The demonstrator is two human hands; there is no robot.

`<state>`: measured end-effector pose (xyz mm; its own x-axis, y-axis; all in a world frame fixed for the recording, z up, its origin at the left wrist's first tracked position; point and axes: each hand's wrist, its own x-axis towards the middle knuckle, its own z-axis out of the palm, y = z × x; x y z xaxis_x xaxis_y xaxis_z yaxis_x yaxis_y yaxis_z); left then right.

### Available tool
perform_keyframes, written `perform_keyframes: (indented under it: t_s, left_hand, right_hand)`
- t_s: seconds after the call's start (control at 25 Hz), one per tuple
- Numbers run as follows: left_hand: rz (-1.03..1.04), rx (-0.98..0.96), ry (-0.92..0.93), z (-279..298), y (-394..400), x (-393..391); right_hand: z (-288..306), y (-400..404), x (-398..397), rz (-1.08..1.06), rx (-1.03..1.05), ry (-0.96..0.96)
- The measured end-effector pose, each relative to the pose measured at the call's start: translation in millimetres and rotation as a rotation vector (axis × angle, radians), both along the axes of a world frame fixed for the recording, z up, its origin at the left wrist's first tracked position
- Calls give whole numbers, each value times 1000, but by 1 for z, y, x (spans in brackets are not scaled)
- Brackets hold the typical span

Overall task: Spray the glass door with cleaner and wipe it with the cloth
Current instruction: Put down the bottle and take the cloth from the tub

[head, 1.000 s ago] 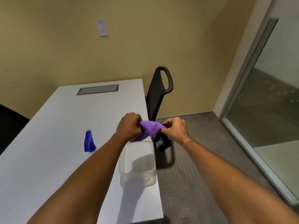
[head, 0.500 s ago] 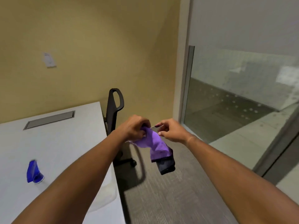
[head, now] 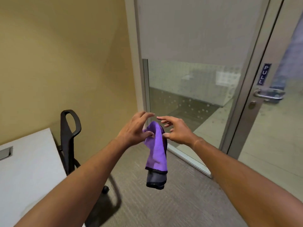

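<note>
A purple cloth [head: 156, 148] is held up in front of the glass door [head: 277, 122], to the left of its metal frame and level with the lower part of the fixed glass panel [head: 188, 99] beside it. The cloth is bunched at the top and hangs down in a loose, folded drape; its main body is bright violet with a soft, nappy surface, a thin dark stitched edge is seen across it low down, and below that edge a darker grey-blue layer hangs as the lowest part.

The cloth's upper left edge is pinched by the left hand [head: 134, 130] between thumb and fingers, the index finger being stretched out above the bunch. The right hand [head: 176, 130] is held just to the right of the cloth with its fingers spread and loosely curved; its thumb lies at or against the cloth's right edge, and whether real contact is made cannot be told.

On the glass door a blue "PULL" label [head: 264, 74] is fixed to the frame, with a metal lever handle [head: 268, 95] just below it. Well to the left of the door, a black chair [head: 69, 138] stands against the yellow wall, beside the corner of a white table [head: 27, 169].
</note>
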<state>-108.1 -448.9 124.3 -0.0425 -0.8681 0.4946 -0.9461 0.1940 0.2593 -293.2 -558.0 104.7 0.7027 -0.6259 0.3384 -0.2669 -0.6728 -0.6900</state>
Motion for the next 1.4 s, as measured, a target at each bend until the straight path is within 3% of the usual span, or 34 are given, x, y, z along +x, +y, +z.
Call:
perform_keyframes:
  t_s: [0.2,0.48,0.76,1.04,1.4]
  left_hand:
    - [-65,14,104,-8,-36,9]
    - [-290,27,182,-15,-71,6]
    - [-431,124,317,-11,-100,0]
    - [-468,118,186,8,-141,-36]
    - [-492,59,165,35,-219,-142]
  right_hand:
    - [15,-16,-11,-26,-186,158]
    - [17,-30,-23,-90,-181,339]
    - [39,-29,-36,-177,-242,338]
    - [54,-33,-85,-353,-240,381]
    - [56,-84,-229,-636,-184,320]
